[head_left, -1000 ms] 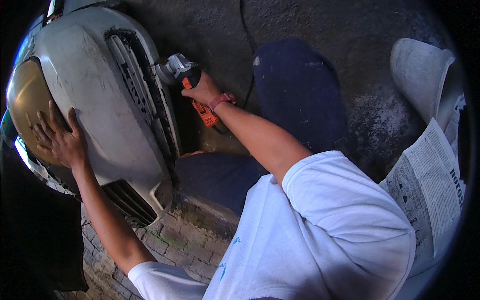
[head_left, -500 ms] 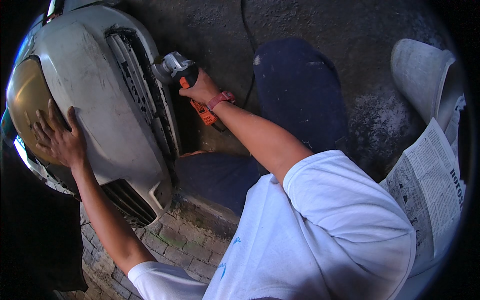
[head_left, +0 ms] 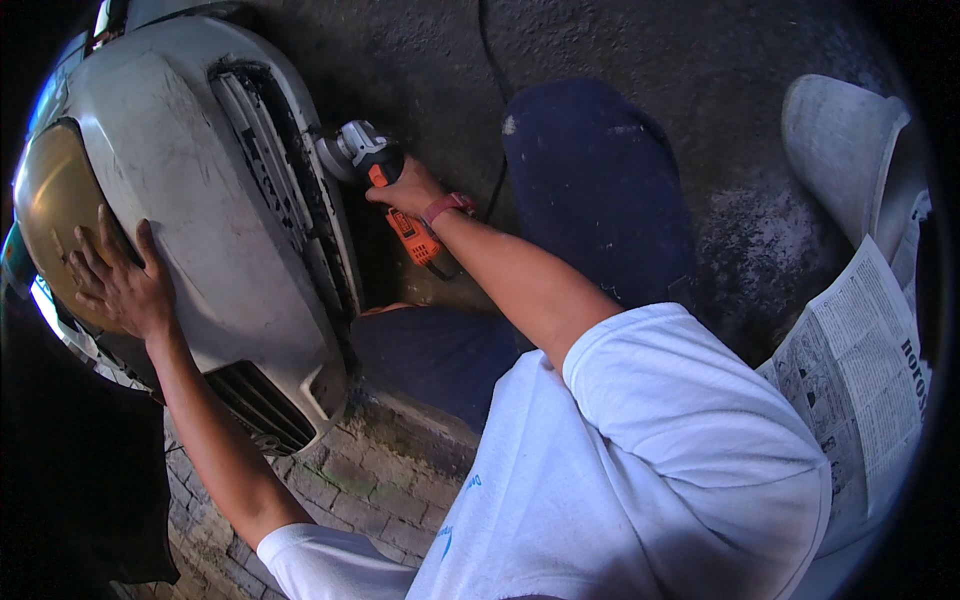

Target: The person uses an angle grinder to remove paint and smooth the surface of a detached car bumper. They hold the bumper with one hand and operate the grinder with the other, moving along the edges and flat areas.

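The open left hand [head_left: 128,283] is lying across a yellowish headlight [head_left: 50,195] and pale bumper [head_left: 190,190]; the bumper's opening [head_left: 275,110] is looking ragged and dark-streaked, suggesting unfinished work; beside its rim [head_left: 344,245], an orange grinder [head_left: 376,162] is sitting gripped in the right hand [head_left: 412,188].

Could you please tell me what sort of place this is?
Probably a vehicle body workshop: a scuffed, pale car bumper is at the left, the right hand grips an angle grinder, and the dark floor is stained.
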`<state>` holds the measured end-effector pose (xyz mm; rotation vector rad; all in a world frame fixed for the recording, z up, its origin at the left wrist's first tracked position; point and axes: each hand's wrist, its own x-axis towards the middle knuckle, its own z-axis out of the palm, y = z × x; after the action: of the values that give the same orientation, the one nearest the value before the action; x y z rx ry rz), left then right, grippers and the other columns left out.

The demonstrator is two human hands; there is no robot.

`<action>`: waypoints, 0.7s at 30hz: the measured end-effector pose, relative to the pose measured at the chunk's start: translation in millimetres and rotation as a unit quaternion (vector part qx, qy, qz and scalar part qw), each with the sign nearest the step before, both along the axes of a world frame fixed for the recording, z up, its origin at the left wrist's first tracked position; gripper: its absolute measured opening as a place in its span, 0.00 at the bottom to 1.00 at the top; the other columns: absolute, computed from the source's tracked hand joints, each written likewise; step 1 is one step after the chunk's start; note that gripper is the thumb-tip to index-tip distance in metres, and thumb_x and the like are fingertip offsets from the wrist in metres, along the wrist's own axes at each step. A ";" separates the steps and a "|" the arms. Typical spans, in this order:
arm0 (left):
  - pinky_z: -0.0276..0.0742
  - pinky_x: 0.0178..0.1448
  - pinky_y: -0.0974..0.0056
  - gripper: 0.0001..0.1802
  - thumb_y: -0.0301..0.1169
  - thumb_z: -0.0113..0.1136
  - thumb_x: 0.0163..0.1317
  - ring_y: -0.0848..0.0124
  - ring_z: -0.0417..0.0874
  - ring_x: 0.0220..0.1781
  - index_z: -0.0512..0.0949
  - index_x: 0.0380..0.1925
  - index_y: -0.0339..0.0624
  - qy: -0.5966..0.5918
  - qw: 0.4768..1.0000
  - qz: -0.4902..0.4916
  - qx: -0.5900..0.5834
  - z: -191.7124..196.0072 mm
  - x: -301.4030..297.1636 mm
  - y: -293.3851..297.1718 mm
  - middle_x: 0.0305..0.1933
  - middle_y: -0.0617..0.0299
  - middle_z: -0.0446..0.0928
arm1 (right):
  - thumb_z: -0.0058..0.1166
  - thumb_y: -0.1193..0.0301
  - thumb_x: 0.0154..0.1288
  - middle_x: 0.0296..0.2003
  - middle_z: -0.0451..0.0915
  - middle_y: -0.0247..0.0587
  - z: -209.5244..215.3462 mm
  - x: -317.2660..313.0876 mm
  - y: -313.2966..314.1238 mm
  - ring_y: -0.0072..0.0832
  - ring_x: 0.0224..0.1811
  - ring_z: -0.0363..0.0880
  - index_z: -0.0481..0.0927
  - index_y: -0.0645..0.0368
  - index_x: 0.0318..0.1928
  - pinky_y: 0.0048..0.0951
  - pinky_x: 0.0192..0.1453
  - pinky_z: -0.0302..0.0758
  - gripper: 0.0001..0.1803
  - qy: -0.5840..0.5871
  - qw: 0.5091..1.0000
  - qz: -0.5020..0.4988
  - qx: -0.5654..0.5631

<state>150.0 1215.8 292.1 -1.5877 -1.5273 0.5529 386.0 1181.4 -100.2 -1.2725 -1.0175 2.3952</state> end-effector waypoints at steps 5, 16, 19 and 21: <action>0.40 0.90 0.22 0.39 0.76 0.40 0.78 0.50 0.49 0.95 0.61 0.85 0.89 0.003 1.000 0.002 -0.003 1.2 -2.1 -0.2 0.93 0.67 0.54 | 0.82 0.56 0.49 0.59 0.87 0.56 2.9 -7.9 3.7 0.48 0.63 0.87 0.80 0.66 0.67 0.41 0.70 0.81 0.47 0.008 0.998 -0.046 0.034; 0.40 0.90 0.22 0.39 0.76 0.41 0.77 0.50 0.47 0.95 0.61 0.85 0.90 -0.003 1.000 0.018 -0.003 1.2 -1.5 -0.9 0.94 0.67 0.53 | 0.83 0.56 0.48 0.59 0.87 0.57 1.9 -7.9 2.0 0.47 0.63 0.87 0.80 0.67 0.66 0.41 0.71 0.80 0.47 0.020 0.999 -0.027 0.013; 0.40 0.90 0.22 0.39 0.76 0.41 0.78 0.50 0.47 0.95 0.61 0.85 0.90 -0.001 1.000 0.011 -0.005 1.6 -1.5 0.6 0.94 0.68 0.53 | 0.83 0.56 0.48 0.58 0.87 0.56 1.8 -9.7 -1.3 0.47 0.63 0.87 0.80 0.67 0.66 0.41 0.71 0.80 0.47 0.006 0.998 -0.047 0.035; 0.40 0.90 0.22 0.39 0.76 0.41 0.78 0.50 0.47 0.95 0.61 0.85 0.89 0.001 1.000 0.002 -0.006 1.8 -1.3 1.3 0.94 0.67 0.53 | 0.83 0.55 0.48 0.58 0.87 0.56 0.9 -8.6 -3.1 0.46 0.63 0.87 0.80 0.67 0.66 0.41 0.71 0.80 0.48 -0.001 0.999 -0.038 0.036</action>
<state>148.6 1217.1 293.9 -1.5927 -1.5291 0.5671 377.5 1178.3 -99.3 -1.2651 -1.0283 2.2810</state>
